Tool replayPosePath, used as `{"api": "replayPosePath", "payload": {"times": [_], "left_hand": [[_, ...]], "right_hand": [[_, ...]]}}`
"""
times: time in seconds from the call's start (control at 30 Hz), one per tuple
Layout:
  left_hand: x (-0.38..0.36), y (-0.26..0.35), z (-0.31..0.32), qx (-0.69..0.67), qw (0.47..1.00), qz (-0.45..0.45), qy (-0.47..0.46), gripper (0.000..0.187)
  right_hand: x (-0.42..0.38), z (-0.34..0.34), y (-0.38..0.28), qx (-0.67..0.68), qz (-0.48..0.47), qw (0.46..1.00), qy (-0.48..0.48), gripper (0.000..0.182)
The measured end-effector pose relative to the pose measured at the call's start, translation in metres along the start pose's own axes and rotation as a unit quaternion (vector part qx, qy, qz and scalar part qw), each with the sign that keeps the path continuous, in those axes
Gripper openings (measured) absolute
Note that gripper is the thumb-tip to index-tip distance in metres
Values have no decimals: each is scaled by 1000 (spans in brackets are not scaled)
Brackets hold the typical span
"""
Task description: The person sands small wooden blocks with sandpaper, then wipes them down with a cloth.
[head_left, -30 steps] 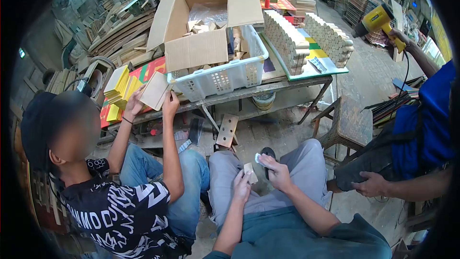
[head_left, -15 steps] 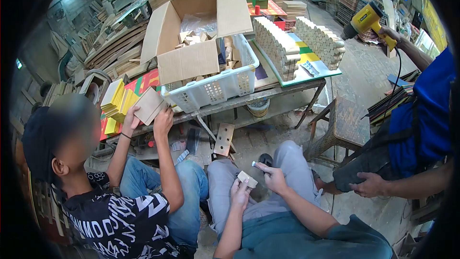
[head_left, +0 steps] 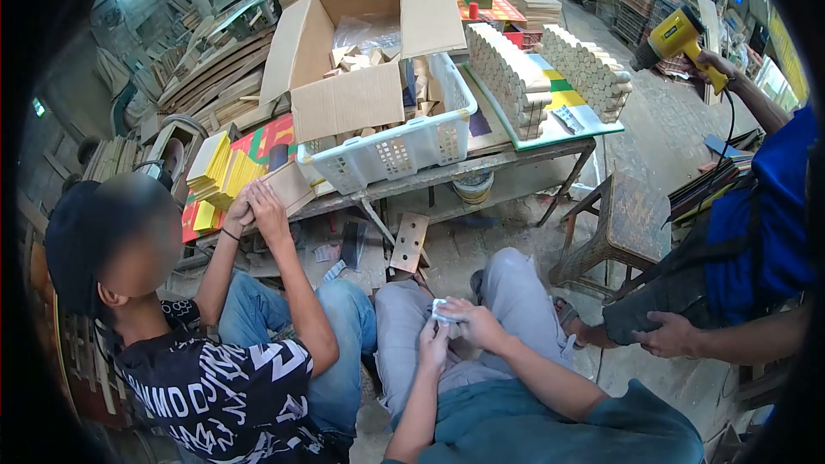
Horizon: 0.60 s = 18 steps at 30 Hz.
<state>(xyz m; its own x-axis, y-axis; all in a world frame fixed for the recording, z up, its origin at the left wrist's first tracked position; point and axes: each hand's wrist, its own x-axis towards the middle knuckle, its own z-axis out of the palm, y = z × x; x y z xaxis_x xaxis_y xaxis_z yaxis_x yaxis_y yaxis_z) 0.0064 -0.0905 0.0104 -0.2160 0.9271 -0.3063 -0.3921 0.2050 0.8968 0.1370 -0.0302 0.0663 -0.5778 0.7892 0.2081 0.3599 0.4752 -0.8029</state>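
Observation:
Over my lap, my left hand [head_left: 435, 345] is closed on a small pale wooden block, now mostly covered by my hands. My right hand [head_left: 475, 325] meets it from the right, its fingers pinched on a small whitish piece [head_left: 442, 310] at the block's upper end. What that piece is cannot be made out. Both hands lie close together above the grey trousers [head_left: 516, 301].
A person at left holds a wooden board [head_left: 290, 187]. Another at right holds a yellow heat gun [head_left: 677, 36]. Ahead, a bench [head_left: 447, 174] bears a white crate [head_left: 395, 155], an open carton [head_left: 348, 112] and stacked wooden pieces [head_left: 507, 77]. A stool [head_left: 632, 216] stands right.
My right hand has moved left and down with the whitish piece, onto the block in my left hand. The left person's hands have come together. The whole view has shifted slightly.

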Motion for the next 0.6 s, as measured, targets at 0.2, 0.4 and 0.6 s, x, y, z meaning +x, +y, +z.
{"api": "replayPosePath", "payload": {"times": [0.2,0.4,0.6], "left_hand": [[-6,28,8,-232,967,-87,-58,36],[4,10,12,-208,973,-102,-11,32],[5,18,21,-172,980,-101,-15,29]], "right_hand": [[-12,-20,23,-10,66,996,65,50],[-17,-27,31,52,87,983,153,40],[-19,-31,33,63,93,980,165,39]]}}
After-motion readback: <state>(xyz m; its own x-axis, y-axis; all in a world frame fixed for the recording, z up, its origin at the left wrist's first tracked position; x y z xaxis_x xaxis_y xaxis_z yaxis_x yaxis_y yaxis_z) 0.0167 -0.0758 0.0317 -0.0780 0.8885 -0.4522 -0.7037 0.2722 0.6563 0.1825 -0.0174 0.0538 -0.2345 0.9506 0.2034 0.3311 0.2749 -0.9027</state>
